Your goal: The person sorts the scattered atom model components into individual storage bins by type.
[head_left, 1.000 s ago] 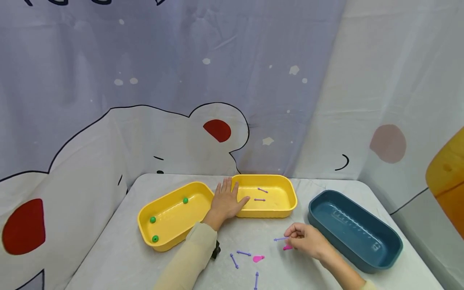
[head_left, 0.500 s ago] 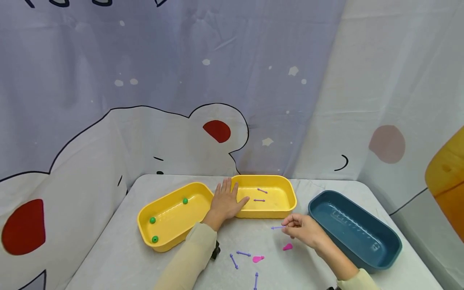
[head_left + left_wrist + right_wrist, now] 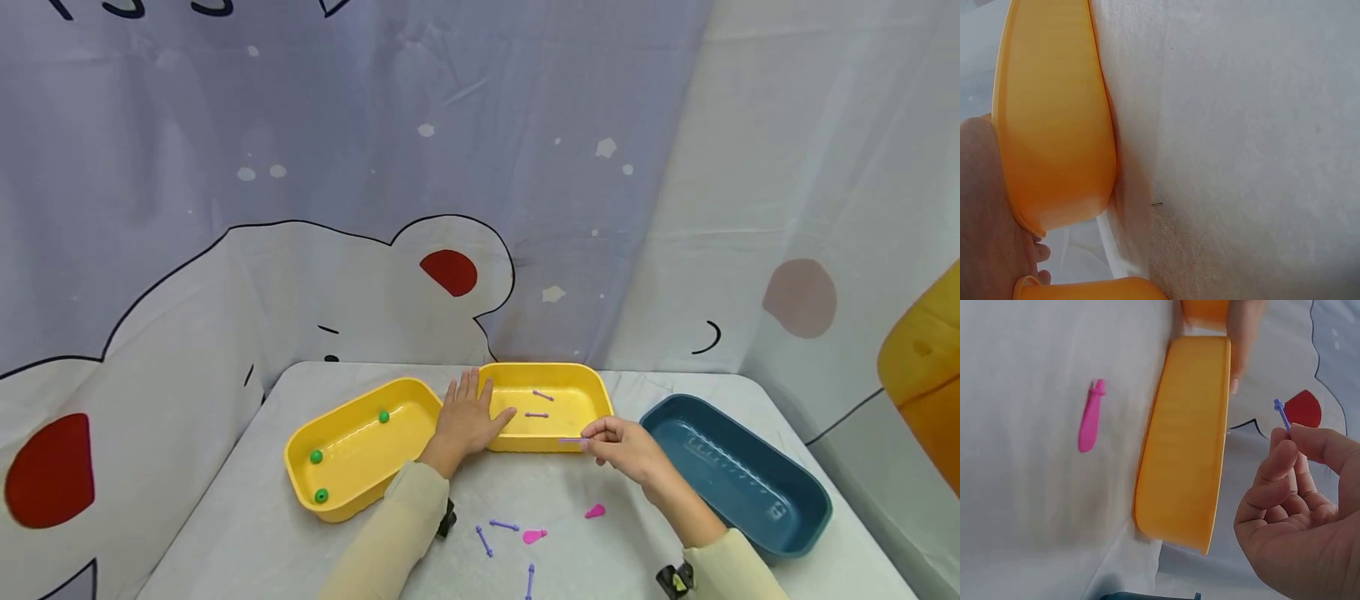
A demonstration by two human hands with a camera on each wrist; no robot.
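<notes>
A: What's just changed?
B: The right hand [image 3: 626, 450] has moved off the pink piece [image 3: 596, 511], which now lies uncovered on the table [image 3: 592, 558]. It is up by the near wall of the middle tray [image 3: 517, 443].
A: And its fingers?
B: Thumb and a fingertip pinch one end of a purple stick [image 3: 570, 440]; the other end pokes out. The stick shows in front of that wall. Whether it touches, I can't tell.
A: What does that mean for the work?
B: My reading: this stick is mid-carry, not yet beside the two sticks [image 3: 536, 414] inside the middle tray. Three more sticks [image 3: 504, 525] lie on the table, near a second pink piece [image 3: 535, 536].
A: The left hand [image 3: 467, 417]?
B: Same spot, fingers stretched out, lying across the facing edges of the middle tray and the left tray [image 3: 360, 450]. It pinches nothing. Three green balls [image 3: 317, 457] sit in the left tray.
A: Any brand or label?
B: None I can read. The blue tray [image 3: 738, 471] has raised marks on its floor, too faint to make out. The curtain [image 3: 337, 125] has black strokes, cut off at the top; whether they're letters, I can't say.
</notes>
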